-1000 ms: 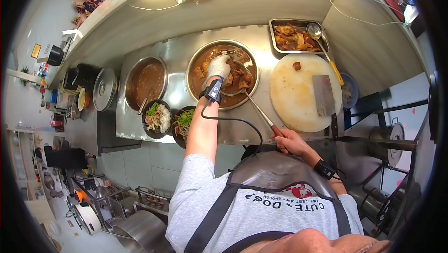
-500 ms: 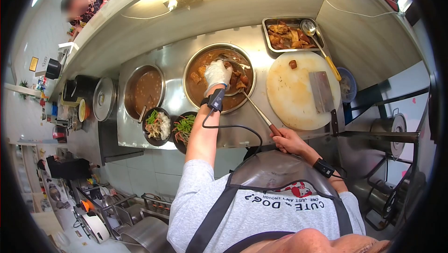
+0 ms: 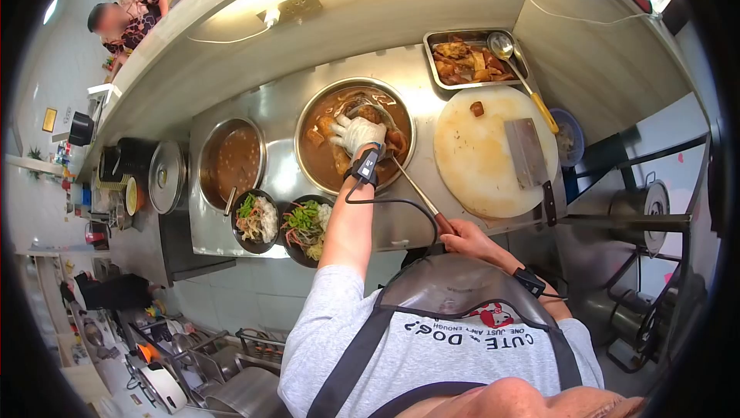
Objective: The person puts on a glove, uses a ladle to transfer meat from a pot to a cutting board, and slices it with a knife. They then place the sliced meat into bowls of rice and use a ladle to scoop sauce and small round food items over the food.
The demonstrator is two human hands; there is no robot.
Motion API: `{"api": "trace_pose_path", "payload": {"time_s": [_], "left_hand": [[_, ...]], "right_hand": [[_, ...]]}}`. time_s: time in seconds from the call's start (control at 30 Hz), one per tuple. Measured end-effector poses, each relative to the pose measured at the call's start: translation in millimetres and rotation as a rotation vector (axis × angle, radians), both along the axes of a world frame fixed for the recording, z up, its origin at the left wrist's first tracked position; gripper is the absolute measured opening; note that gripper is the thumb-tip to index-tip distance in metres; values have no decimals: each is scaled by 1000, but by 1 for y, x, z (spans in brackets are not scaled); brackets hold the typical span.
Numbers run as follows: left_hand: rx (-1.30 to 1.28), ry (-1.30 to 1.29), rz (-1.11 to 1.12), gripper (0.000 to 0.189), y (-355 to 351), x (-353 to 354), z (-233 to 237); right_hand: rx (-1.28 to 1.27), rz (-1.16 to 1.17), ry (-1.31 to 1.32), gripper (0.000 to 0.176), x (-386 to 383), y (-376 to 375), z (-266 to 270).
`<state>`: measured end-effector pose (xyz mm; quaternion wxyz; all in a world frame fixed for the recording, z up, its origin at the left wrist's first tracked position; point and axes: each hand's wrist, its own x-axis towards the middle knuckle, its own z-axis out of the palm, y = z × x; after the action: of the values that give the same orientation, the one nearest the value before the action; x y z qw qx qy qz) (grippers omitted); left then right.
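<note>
And here's the left hand (image 3: 358, 134), in a thin white glove, right over the big pot (image 3: 299, 121), fingers loosely spread among the chunks of brown food (image 3: 314, 137); whether it has hold of a piece, I cannot tell. Over to the right hand (image 3: 469, 239), bare and closed around the wooden end of the ladle (image 3: 418, 193), whose long shaft slants up over the near rim, its bowl down in the pot just beside the glove. Black wristbands (image 3: 367, 165) on both arms, a dark cord looping from the left one. Near side of the pot, left of the forearm: two dark bowls (image 3: 254, 251), one with greens and white rice, the other piled with greens and shreds. Further left, a second pot (image 3: 264, 144) of brown liquid, a utensil handle poking over its rim, and beyond that an upright lid (image 3: 167, 177). Swing right: the round white chopping board (image 3: 470, 156), one small brown chunk (image 3: 477, 109) near its far edge, the cleaver (image 3: 524, 154) lying flat along its right side. Behind the board, a metal tray (image 3: 428, 59) of brown pieces, a yellow-handled spoon (image 3: 518, 63) resting across its corner. Far off, top left, beyond the partition, another person (image 3: 139, 21).
</note>
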<state>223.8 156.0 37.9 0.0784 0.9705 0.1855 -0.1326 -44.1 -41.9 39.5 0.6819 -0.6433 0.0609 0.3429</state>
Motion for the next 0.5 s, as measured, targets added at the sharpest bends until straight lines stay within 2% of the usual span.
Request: {"api": "trace_pose_path", "payload": {"time_s": [0.07, 0.17, 0.33, 0.5], "left_hand": [[-19, -22, 13, 56, -3, 2, -2], [-48, -56, 2, 54, 5, 0, -11], [-27, -70, -4, 59, 4, 8, -5], [-51, -31, 204, 60, -3, 20, -19]], "right_hand": [[0, -6, -39, 29, -1, -2, -2], [-37, 6, -54, 30, 1, -4, 0], [-93, 13, -79, 32, 10, -5, 3], [-179, 55, -167, 33, 10, -9, 9]]}}
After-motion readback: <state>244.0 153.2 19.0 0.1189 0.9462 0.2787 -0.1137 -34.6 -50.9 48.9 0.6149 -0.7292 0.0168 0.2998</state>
